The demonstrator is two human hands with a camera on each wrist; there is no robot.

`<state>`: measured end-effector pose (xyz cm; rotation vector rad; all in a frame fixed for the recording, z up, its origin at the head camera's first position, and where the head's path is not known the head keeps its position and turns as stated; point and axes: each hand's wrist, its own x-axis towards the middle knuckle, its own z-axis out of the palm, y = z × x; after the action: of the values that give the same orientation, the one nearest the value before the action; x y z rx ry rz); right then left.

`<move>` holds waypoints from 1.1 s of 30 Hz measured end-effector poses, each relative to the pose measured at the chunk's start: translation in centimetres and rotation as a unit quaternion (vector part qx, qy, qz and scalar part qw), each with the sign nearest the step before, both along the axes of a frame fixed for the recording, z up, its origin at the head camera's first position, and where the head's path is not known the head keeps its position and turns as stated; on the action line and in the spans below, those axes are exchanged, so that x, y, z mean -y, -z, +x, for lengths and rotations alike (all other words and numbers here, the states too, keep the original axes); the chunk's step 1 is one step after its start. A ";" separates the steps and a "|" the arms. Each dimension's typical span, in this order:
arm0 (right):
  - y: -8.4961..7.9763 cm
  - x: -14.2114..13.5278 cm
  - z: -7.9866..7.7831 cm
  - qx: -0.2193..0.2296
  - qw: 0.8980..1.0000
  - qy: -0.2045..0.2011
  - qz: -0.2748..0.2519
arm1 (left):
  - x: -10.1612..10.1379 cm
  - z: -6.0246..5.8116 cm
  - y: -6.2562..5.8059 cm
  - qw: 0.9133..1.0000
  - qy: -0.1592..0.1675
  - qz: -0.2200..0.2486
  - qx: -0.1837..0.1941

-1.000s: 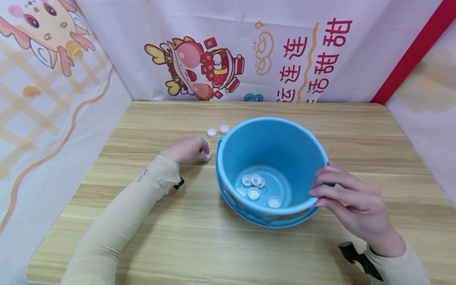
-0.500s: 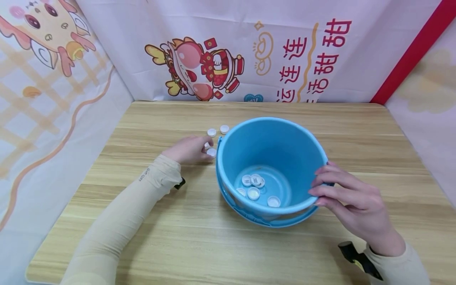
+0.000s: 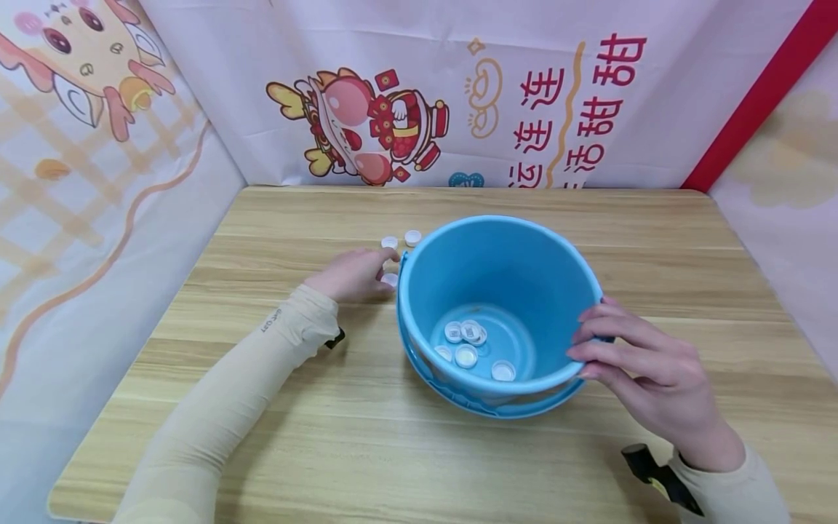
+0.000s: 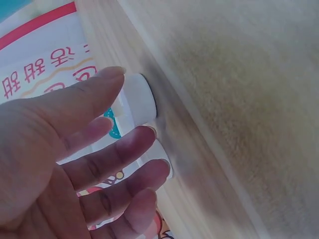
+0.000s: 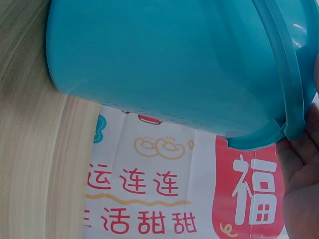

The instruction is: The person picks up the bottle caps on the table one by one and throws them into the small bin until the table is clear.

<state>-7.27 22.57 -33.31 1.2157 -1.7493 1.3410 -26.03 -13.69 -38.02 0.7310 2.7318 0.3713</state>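
A blue bucket with its handle lowered stands on the table, several white bottle caps on its bottom. My right hand grips the bucket's right rim, fingers inside; in the right wrist view part of that hand shows beside the handle's pivot. Left of the bucket, my left hand hovers low over the table beside a white bottle cap. In the left wrist view, the thumb and loosely bent fingers are spread apart around a cap, not pinching it. Another cap lies partly behind the fingers.
Two more white caps lie behind the left hand, close to the bucket's far left side. The wooden table meets a printed cloth backdrop at the back. Cloth also hangs at both sides.
The left hand has drawn back from the cap it was pinching, which now lies nearer the bucket, and has shifted slightly right and away. The right hand and bucket stay put.
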 end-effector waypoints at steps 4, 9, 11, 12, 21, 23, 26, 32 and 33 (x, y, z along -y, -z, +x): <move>-0.1 0.1 0.0 -0.003 1.000 0.000 -0.002 | -0.1 0.1 0.0 1.000 0.010 -0.006 -0.002; -0.1 0.1 0.1 -0.003 1.000 0.001 0.001 | 0.0 0.2 -0.6 1.000 -0.003 -0.002 -0.003; 0.0 0.1 0.1 -0.003 1.000 0.000 0.002 | 0.1 0.3 -1.5 1.000 -0.014 0.012 -0.007; 0.0 0.1 0.1 -0.003 1.000 0.001 0.002 | 0.1 0.3 -2.2 0.999 -0.017 0.024 -0.013; 0.1 -0.1 0.0 -0.003 1.000 -0.006 -0.002 | -0.7 3.4 -11.5 0.985 0.015 0.102 -0.139; 0.1 -0.1 0.1 -0.002 1.000 -0.003 -0.001 | -1.3 4.4 -13.3 0.981 0.026 0.105 -0.164; 0.2 -0.3 0.1 0.001 1.000 0.000 0.003 | -2.7 6.1 -15.6 0.977 0.051 0.104 -0.179; 0.4 -0.6 0.2 0.010 1.000 0.007 0.012 | -6.9 8.4 -18.0 0.968 0.148 0.071 -0.188; 0.4 -0.7 0.2 0.011 1.000 0.010 0.014 | -7.6 8.6 -18.3 0.967 0.164 0.063 -0.187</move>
<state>-7.05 23.27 -33.69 1.1992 -1.7970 1.3277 -17.41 -6.11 -19.76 1.3919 2.8660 0.3627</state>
